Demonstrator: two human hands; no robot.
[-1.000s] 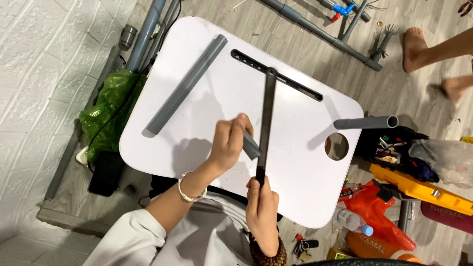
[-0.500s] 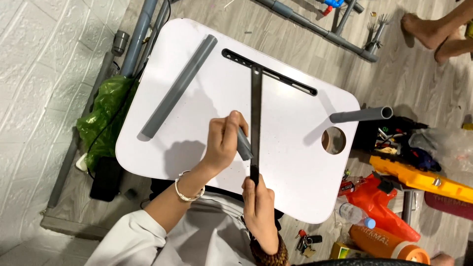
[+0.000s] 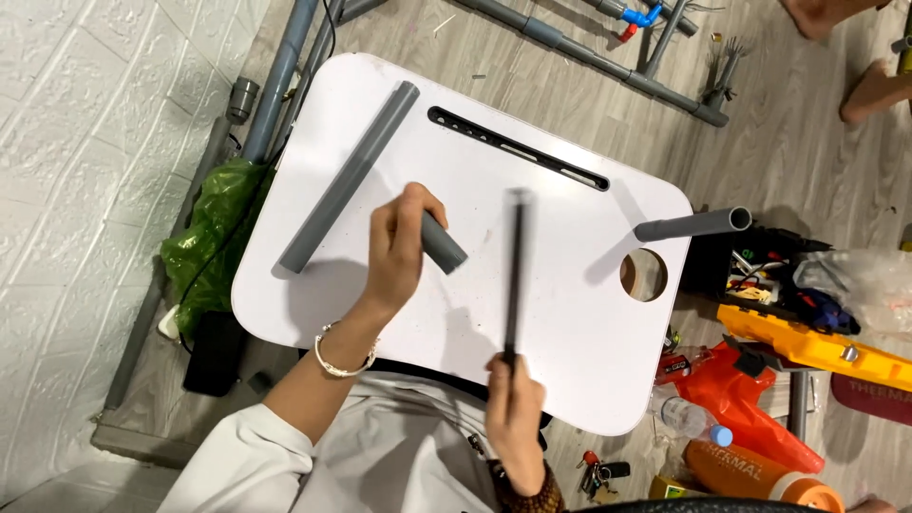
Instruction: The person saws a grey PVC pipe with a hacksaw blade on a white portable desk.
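Near the frame's centre, the left hand (image 3: 399, 242) was clamped on a short grey pipe piece (image 3: 443, 244), pressing it down on the white table (image 3: 570, 332), apparently to steady it. The right hand (image 3: 513, 418) gripped the lower end of a blurred black ruler (image 3: 514, 275) beside it. A long grey pipe (image 3: 350, 180) lay upper left.

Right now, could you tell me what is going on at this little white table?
A person sits at a white lap table with a cup hole and a long slot. The left hand has its grip around a short grey pipe piece, held against the tabletop. The right hand holds the near end of a thin black rod, blurred in the picture. A long grey pipe lies apart on the table's left side, and another grey pipe juts over the right edge.
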